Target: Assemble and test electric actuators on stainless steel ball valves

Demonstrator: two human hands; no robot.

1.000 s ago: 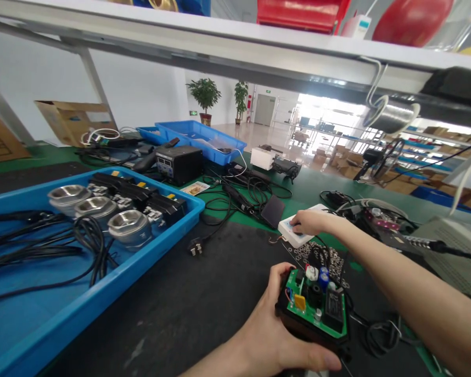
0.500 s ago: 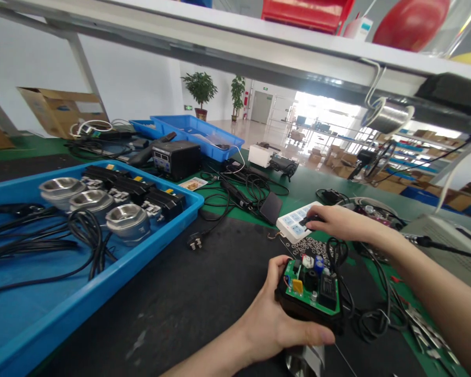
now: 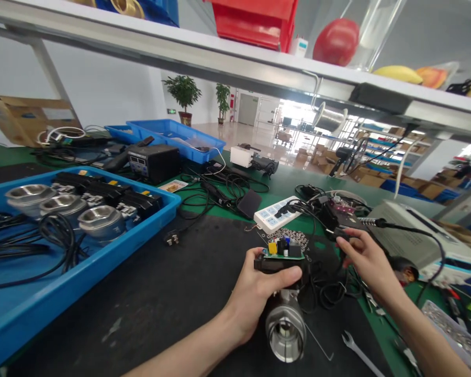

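Potted plants [image 3: 182, 93] beyond black mat [image 3: 160, 298]; left hand [image 3: 254, 288] grips housing [image 3: 267, 265], right hand [image 3: 366, 257] pinches plug [image 3: 340, 233].

On the counter [image 3: 286, 183], the tray [image 3: 102, 264] lies left of the valve [image 3: 284, 314], the power strip [image 3: 267, 215] behind it, and the open-ended wrench [image 3: 361, 352] to the valve's right.

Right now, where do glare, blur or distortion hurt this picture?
Head view: the back windows are blown out; head view: the shelf slants across the top, probably from camera tilt and a wide lens; head view: fine detail on the circuit board is too soft to read.
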